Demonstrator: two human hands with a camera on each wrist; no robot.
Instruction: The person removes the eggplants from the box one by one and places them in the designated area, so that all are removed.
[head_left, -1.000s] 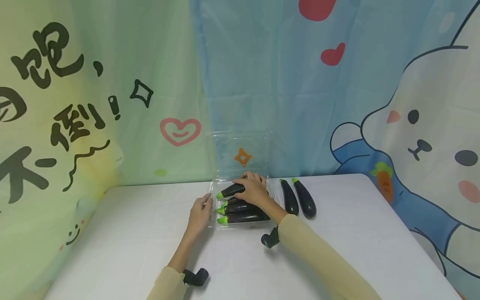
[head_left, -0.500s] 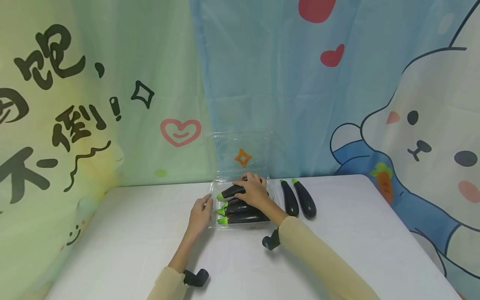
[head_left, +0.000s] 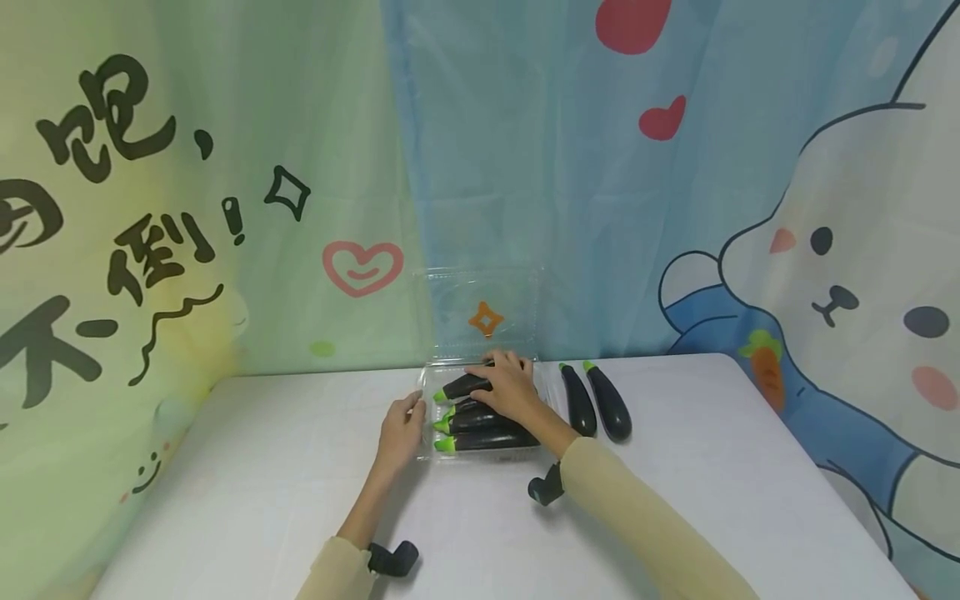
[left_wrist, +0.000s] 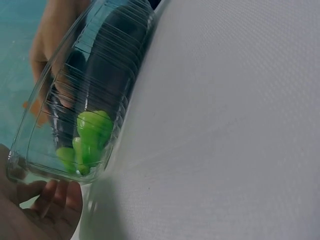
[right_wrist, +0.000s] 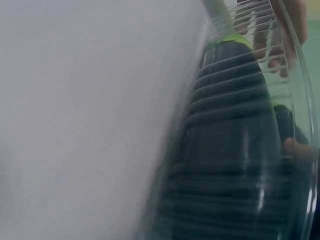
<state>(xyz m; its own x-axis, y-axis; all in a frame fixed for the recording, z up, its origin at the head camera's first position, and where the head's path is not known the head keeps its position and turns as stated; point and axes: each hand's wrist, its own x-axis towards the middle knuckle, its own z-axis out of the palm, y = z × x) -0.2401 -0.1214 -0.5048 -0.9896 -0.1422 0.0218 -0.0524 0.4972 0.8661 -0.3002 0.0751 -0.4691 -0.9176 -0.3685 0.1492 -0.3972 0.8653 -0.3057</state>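
Observation:
A clear plastic clamshell box (head_left: 430,451) stands on the white table with its lid (head_left: 480,287) raised against the curtain. Several dark eggplants with green stems lie inside, stems to the left. My right hand (head_left: 504,385) reaches into the box, fingers curled over the topmost eggplant (head_left: 463,386). My left hand (head_left: 405,417) rests with relaxed fingers against the box's left wall. The left wrist view shows the ribbed box wall (left_wrist: 115,65), the green stems (left_wrist: 92,130) and my left fingers (left_wrist: 50,200) beside it. The right wrist view shows an eggplant (right_wrist: 230,130) close up behind the box wall (right_wrist: 295,100).
Two more eggplants (head_left: 579,400) (head_left: 609,403) lie side by side on the table just right of the box. A printed cartoon curtain (head_left: 225,208) hangs along the table's far edge. The white tabletop (head_left: 712,467) extends right and toward me.
Both hands stay where they were, the right on the top eggplant, the left against the box. Only the head view has tilted slightly.

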